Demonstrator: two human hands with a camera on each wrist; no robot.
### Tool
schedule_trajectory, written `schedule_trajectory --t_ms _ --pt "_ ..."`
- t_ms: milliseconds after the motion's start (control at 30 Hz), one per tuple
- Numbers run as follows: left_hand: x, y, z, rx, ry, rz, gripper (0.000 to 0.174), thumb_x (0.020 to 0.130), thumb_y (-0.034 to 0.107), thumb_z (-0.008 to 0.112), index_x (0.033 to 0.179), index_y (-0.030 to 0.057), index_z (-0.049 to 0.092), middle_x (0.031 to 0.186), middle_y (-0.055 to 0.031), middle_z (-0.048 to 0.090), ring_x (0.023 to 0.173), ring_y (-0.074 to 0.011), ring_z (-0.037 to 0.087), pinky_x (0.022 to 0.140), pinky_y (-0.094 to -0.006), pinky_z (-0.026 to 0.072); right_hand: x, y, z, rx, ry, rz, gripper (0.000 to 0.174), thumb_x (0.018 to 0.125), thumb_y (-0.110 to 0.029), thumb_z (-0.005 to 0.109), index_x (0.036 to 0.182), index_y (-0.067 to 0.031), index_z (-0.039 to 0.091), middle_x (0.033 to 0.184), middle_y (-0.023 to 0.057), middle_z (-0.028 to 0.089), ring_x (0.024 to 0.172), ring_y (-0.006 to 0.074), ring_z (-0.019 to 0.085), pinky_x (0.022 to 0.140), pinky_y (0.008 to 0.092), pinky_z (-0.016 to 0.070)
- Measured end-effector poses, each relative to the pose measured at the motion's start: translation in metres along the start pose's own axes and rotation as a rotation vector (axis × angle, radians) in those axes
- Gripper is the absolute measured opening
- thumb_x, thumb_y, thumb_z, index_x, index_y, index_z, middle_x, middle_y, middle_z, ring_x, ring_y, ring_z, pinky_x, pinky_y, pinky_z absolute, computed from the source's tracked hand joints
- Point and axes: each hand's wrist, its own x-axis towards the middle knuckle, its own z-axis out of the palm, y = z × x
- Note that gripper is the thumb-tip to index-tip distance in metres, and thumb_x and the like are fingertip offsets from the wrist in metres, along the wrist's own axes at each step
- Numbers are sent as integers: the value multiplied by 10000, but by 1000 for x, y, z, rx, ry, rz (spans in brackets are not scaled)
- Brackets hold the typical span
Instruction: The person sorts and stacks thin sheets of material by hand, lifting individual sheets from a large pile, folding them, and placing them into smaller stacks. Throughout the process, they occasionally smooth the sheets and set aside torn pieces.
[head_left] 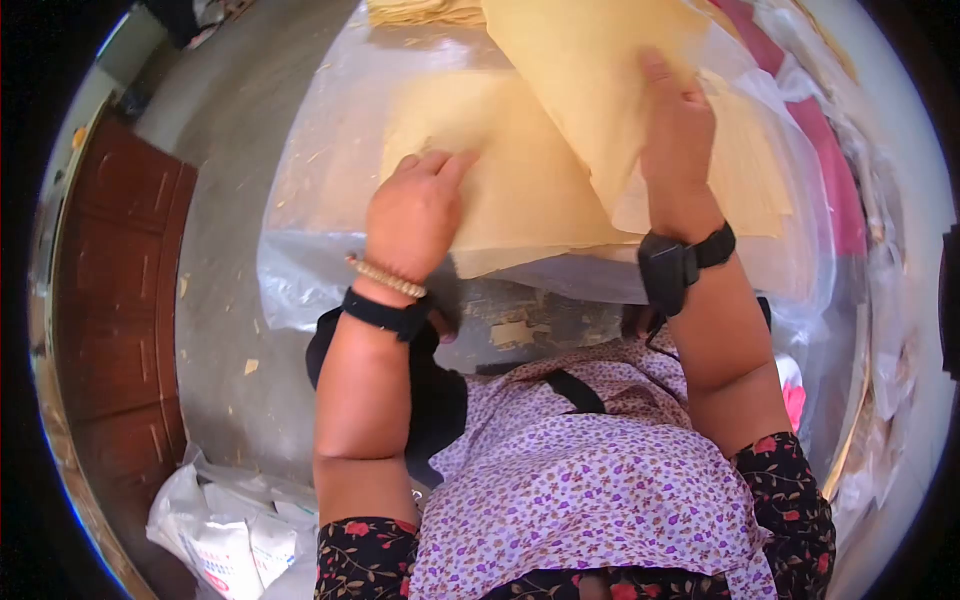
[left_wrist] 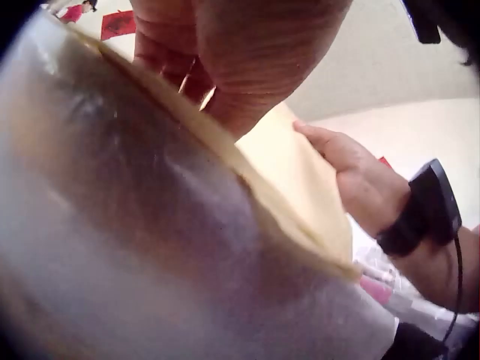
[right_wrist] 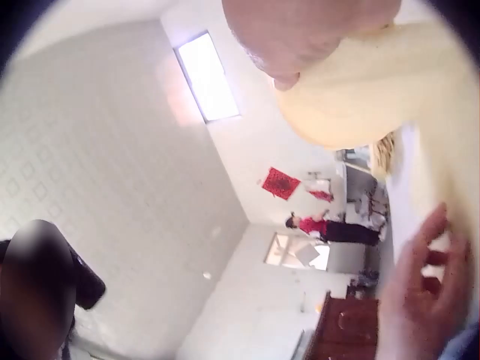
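Sheet slants up away from the person, gripped by the right hand; left hand lies flat on the stack.

No word, number or brand can be read anywhere. The white sacks lying just below the wooden cabinet carry red and blue print, too small and blurred to make out. In the right wrist view, a red diamond-shaped paper hangs on the wall above that cabinet; whatever is on it cannot be told. The thin yellow sheets, well right of the cabinet, show no legible marks.
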Motion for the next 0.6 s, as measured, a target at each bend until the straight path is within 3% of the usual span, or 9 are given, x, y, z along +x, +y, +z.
schedule_trajectory --t_ms 67,133,200,300,400,500,600 --pt "2 -2 5 65 -66 -11 125 900 139 657 1007 114 718 1004 -63 691 888 -319 655 745 -428 549 26 -9 -41 62 94 -57 299 973 -304 706 1068 -21 705 906 4 712 742 100 640 667 256 511" --pt "3 0 10 99 -88 -18 114 900 133 643 992 127 711 1001 -52 683 899 -306 656 742 -424 555 54 -19 -90 129 142 5 382 1017 -278 642 1265 10 613 1174 81 671 1017 173 652 857 306 537" --pt "6 4 9 112 -58 -29 67 882 122 638 919 136 693 956 -43 660 893 -287 654 728 -418 561 89 -36 -150 176 133 12 425 1044 -257 599 1359 26 564 1315 123 647 1165 228 653 967 352 548" --pt "7 7 10 191 -87 -33 62 880 128 644 924 129 687 965 -49 655 905 -293 653 735 -422 560 147 -71 -254 203 42 -52 385 1060 -230 566 1345 28 555 1338 136 634 1198 284 637 1013 420 540" --pt "11 9 20 245 -110 -53 45 891 152 648 898 109 662 970 -71 642 926 -305 650 735 -437 556 179 -100 -332 170 286 -163 322 1060 -218 564 1294 5 571 1305 126 642 1195 293 635 1013 461 539" --pt "16 13 23 304 -165 -134 98 908 177 648 887 83 630 965 -103 621 936 -323 642 738 -454 548 153 -123 -341 104 371 -192 266 1057 -207 568 1241 -16 589 1278 121 648 1180 292 638 1008 476 544" --pt "20 4 34 378 -118 -81 139 916 192 652 880 66 604 950 -123 602 921 -336 634 734 -467 539 190 -147 -393 53 379 -258 251 1056 -215 570 1225 -32 605 1190 99 676 1100 282 664 951 460 562"
